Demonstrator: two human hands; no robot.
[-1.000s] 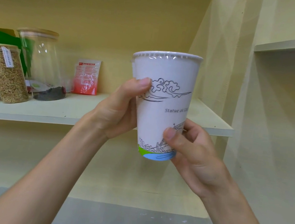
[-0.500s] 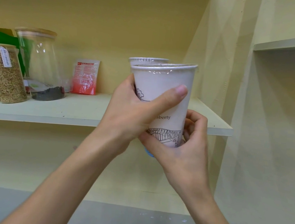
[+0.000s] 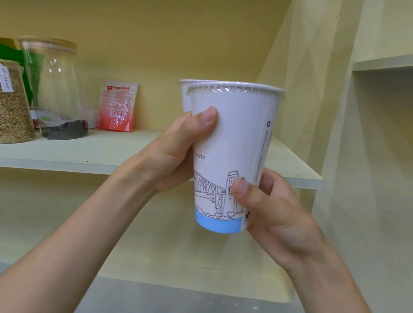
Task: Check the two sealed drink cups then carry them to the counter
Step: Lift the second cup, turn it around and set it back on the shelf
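Note:
A white sealed paper cup (image 3: 235, 144) with a line drawing of a bridge and a blue base is held upright in front of the shelf. My left hand (image 3: 171, 154) grips its left side with the thumb across the front. My right hand (image 3: 269, 211) holds it low on the right near the base. A second sealed cup (image 3: 185, 99) shows only as a sliver of rim and wall behind the first, on the left; the rest is hidden.
A pale shelf (image 3: 112, 155) runs behind the hands, carrying a grain-filled jar (image 3: 4, 103), a tall glass jar (image 3: 54, 91) with dark contents at the bottom, and a red packet (image 3: 118, 106). Another shelf (image 3: 404, 63) sits upper right. A grey surface (image 3: 155, 308) lies below.
The front cup has been turned in my hands, so the bridge drawing and seam now face me. My left thumb has moved back to the cup's left side. The cup stands more upright.

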